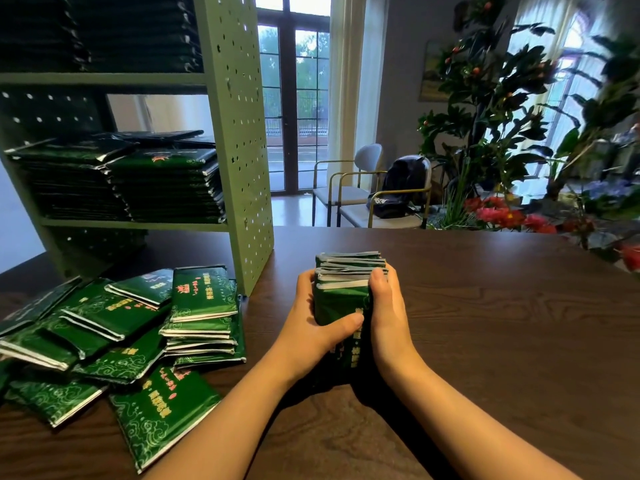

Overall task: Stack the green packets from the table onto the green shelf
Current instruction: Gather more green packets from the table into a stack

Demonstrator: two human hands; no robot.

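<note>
You hold a bundle of glossy green foil packets with silver edges (pixel 341 296) between both hands, at the middle of the dark brown wood-grain table (pixel 502 323). The bundle stands on end, its silver edges facing up and away from you. Your left hand (pixel 318 329) grasps its left side, thumb laid across the near green face. Your right hand (pixel 388 313) grasps the right side, fingers curled over the top edges. Whether the bundle's lower end rests on the table cannot be told, as your wrists cover it.

To your left, a loose heap of the same green packets (pixel 138 334) lies spread on the table, overlapping at many angles, some printed face up. Just behind the heap stands the pale green perforated metal shelf (pixel 242 133). Its middle level carries two side-by-side stacks of packets (pixel 121 181), and the level above holds more dark stacks (pixel 104 29).

Beyond the table are two gold-framed chairs (pixel 349 192), a black bag (pixel 401 188) on one of them, and leafy plants with red flowers (pixel 498 213).
</note>
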